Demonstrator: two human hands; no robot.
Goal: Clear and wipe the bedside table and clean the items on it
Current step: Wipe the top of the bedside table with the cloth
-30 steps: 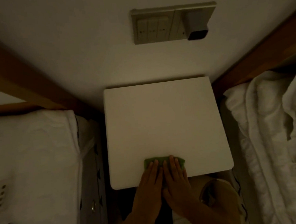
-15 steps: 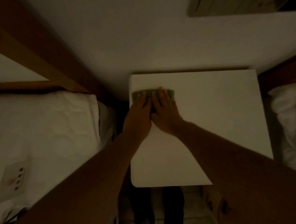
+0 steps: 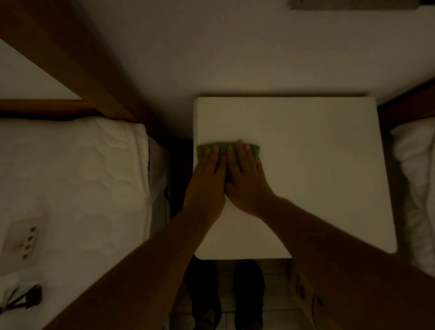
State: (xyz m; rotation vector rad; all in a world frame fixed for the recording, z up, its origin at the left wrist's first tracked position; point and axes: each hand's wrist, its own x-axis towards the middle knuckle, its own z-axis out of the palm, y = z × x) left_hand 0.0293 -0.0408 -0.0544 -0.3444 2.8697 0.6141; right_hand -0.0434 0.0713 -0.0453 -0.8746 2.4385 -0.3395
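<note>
Left hand [image 3: 207,176] and right hand [image 3: 246,174] press side by side, fingers flat, on a folded green cloth [image 3: 227,149] at the left edge of a square white bedside table [image 3: 325,171], gripping nothing

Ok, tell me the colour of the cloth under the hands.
Green. The cloth shows best in the head view, pressed flat on the white bedside table.

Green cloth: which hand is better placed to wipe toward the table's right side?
Probably the right hand: it presses the green cloth nearer that side; the left hand is at the table edge.
</note>
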